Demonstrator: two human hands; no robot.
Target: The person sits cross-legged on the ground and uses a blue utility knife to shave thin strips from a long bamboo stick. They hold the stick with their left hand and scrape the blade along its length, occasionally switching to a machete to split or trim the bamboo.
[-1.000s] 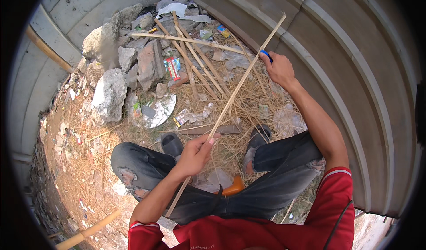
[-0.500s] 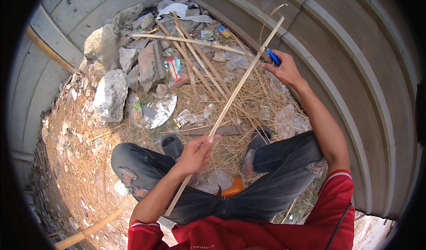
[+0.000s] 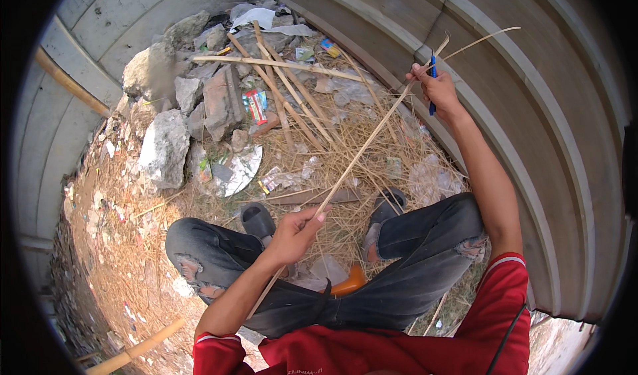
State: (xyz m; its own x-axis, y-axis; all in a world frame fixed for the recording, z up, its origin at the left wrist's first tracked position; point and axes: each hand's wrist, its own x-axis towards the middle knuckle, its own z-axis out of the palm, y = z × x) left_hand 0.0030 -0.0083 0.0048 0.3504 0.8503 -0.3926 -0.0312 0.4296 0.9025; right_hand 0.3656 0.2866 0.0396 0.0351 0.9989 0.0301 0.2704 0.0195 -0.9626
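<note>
A long, pale bamboo strip (image 3: 365, 147) runs slantwise from my lap up toward the far right. My left hand (image 3: 292, 235) is closed around its lower part, thumb pressed along the top. Near the far end, my right hand (image 3: 440, 92) grips a slim blue cutter knife (image 3: 432, 66), which points upward. That hand's thumb and fingers also meet the strip; whether the blade touches it is hidden. A thin peeled sliver (image 3: 484, 40) juts to the right from the strip's far end.
Several bamboo strips (image 3: 299, 96) lie crossed on straw in front of me, beside broken concrete chunks (image 3: 164, 147) and litter. A corrugated metal wall (image 3: 525, 122) curves close along my right. An orange object (image 3: 350, 280) lies between my legs. A bamboo pole (image 3: 136, 350) lies lower left.
My right hand has moved slightly up and right onto the strip's far end, and the knife has turned more upright. The sliver, formerly curling above the tip, now points right.
</note>
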